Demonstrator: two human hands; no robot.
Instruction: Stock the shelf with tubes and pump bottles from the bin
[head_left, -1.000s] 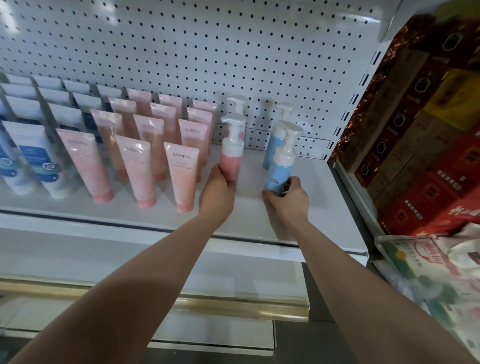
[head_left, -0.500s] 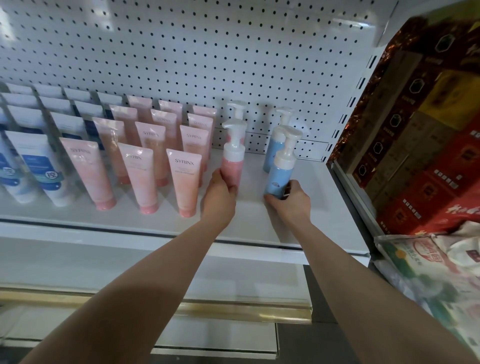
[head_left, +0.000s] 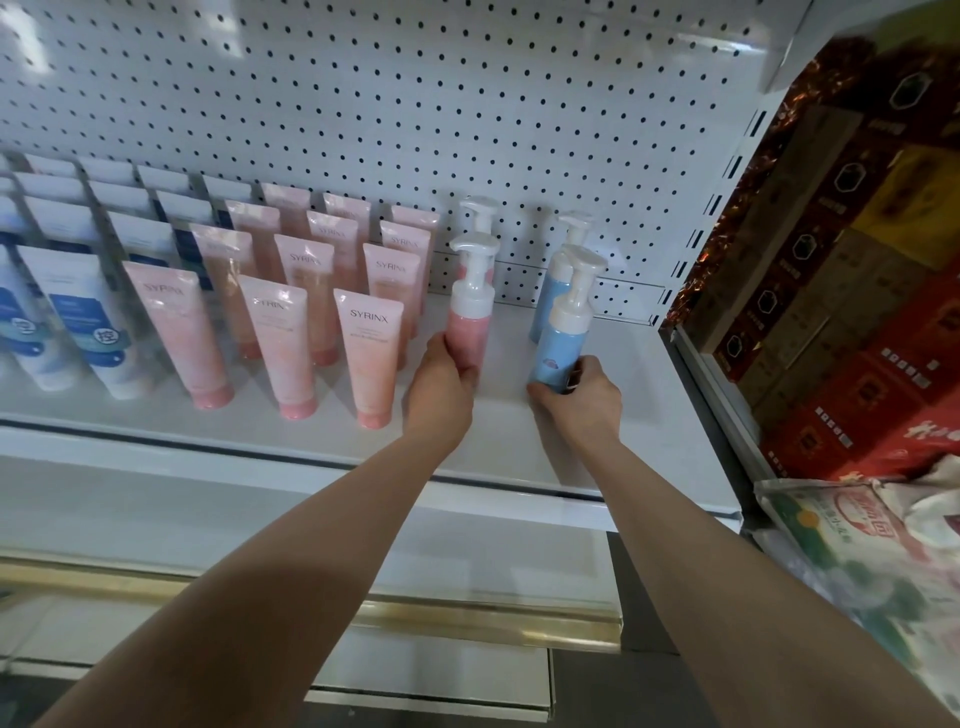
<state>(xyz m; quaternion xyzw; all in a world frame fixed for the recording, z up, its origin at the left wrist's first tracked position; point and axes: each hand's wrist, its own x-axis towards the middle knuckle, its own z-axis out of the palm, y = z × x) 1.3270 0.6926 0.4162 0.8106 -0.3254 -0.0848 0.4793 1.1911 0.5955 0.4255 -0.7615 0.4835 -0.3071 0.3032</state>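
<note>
L hand (head_left: 439, 387) grips pink pump bottle (head_left: 469, 317), R hand (head_left: 584, 395) grips blue pump bottle (head_left: 561, 338); both upright on shelf (head_left: 649, 415), mid-depth. Bare shelf to right, front lip near wrists.

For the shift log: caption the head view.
Left hand grips pink pump bottle, right hand grips blue pump bottle, at white shelf.

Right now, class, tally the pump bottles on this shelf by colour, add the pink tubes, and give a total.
pink pump bottles: 2
blue pump bottles: 2
pink tubes: 12
Total: 16
</note>
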